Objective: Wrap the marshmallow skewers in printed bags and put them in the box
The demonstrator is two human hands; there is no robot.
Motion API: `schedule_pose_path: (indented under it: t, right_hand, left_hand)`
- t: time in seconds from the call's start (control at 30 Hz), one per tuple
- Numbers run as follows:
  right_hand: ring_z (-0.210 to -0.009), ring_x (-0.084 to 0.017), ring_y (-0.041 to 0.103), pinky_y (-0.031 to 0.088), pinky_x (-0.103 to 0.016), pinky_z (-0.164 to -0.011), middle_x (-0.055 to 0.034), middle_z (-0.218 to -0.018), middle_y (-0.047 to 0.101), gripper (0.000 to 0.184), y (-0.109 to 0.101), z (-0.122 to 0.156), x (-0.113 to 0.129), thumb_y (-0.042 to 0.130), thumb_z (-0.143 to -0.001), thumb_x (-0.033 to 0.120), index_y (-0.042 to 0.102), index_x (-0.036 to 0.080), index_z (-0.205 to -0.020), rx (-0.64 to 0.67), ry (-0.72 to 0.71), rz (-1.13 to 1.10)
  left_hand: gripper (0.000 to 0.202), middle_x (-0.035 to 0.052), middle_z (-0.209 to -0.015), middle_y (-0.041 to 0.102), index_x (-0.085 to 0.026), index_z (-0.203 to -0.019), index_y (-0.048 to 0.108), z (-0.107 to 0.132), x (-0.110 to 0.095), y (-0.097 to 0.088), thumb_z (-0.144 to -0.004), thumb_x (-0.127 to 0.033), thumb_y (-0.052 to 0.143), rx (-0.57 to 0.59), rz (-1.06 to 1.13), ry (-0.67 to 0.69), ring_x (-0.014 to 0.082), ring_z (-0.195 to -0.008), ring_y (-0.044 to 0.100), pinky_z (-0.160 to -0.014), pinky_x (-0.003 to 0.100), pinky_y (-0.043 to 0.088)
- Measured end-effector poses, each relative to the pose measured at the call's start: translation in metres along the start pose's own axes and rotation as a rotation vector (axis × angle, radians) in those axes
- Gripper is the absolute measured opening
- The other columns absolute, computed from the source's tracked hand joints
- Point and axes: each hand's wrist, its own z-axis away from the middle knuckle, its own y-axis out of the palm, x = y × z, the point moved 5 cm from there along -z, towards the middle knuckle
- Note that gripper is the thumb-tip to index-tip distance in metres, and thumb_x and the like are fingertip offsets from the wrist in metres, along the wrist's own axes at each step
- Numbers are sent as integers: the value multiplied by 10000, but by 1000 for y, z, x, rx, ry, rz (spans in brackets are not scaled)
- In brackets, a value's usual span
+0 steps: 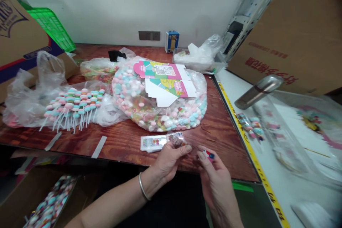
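Observation:
My left hand (169, 160), with a silver bangle on the wrist, pinches the edge of a small clear packet (176, 139) at the front edge of the wooden table (128, 139). My right hand (213, 178) is closed right beside it, its fingertips on the same thin clear film. A white printed packet (153, 143) lies just left of the hands. Behind them sits a big clear bag of pastel candies (160, 107) with flat printed cartons (165, 78) on top.
A bunch of candy lollipops (73, 105) lies on plastic at the left. Cardboard boxes (16, 32) and a green basket (50, 26) stand far left. A white bench (280, 171) with a metal handle (258, 92) is at the right. A box of wrapped candies (49, 205) sits below.

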Motion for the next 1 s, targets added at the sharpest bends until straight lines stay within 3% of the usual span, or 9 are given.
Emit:
schedule_pose_path:
  t: [0.1,0.23,0.37,0.47,0.53,0.6,0.73,0.9,1.0]
  right_hand:
    - [-772,-165,612,496,-300,-757,-12,-814,669,274,-4,1,4,708,-754,431,642,187,-862,-68,-103,156]
    - [-661,-155,564,444,-258,-637,-2,-702,632,303,1,8,12,606,-838,481,619,185,-778,-30,-179,507]
    - [-591,-145,486,389,-262,-606,12,-568,520,422,2,14,24,511,-897,494,531,200,-594,-105,-373,721]
    - [-738,-180,554,420,-295,-714,-32,-758,611,374,1,17,34,421,-945,462,640,192,-807,-138,-501,721]
    - [-902,-209,572,427,-337,-823,-71,-967,620,343,2,22,41,398,-957,428,627,190,-1048,-148,-596,699]
    - [-1030,-233,546,409,-384,-911,-97,-1085,583,329,7,29,49,431,-947,404,588,190,-1141,-151,-701,705]
    - [-1092,-245,527,406,-420,-948,-105,-1144,550,279,23,39,53,471,-936,366,592,207,-1131,-88,-802,744]
    - [-1095,-245,533,414,-437,-952,-112,-1140,558,239,30,35,45,507,-926,333,604,197,-1097,-71,-816,780]
    - [-1084,-246,546,420,-442,-948,-111,-1143,569,215,33,28,41,549,-905,325,623,195,-1059,-67,-800,804]
  left_hand:
    - [296,26,-823,686,-145,-872,700,4,-4,-2,-623,-228,836,-30,-95,58,124,-749,609,-757,247,461]
    - [242,19,-732,661,-128,-758,676,2,-7,-13,-633,-263,833,-125,-197,134,112,-681,578,-693,233,448]
    - [334,-17,-601,583,-122,-684,621,-3,0,-26,-591,-334,861,-213,-78,93,67,-538,486,-554,202,394]
    - [442,-63,-496,468,-133,-601,526,-5,5,-30,-531,-380,887,-234,115,12,35,-457,387,-475,179,339]
    - [476,-78,-472,433,-142,-592,490,-6,5,-31,-509,-375,897,-246,204,-7,28,-444,369,-465,167,340]
    - [476,-80,-472,441,-143,-605,492,-7,4,-32,-502,-360,903,-255,239,-8,28,-444,374,-464,162,352]
    - [465,-69,-481,467,-147,-587,486,-7,3,-33,-527,-366,891,-252,224,17,38,-459,402,-485,173,383]
    - [432,-71,-480,476,-150,-609,509,-7,3,-34,-549,-365,880,-237,201,15,42,-456,402,-497,180,372]
    - [385,-42,-541,552,-142,-641,569,-6,-4,-32,-552,-352,879,-257,124,89,63,-511,475,-549,197,399]
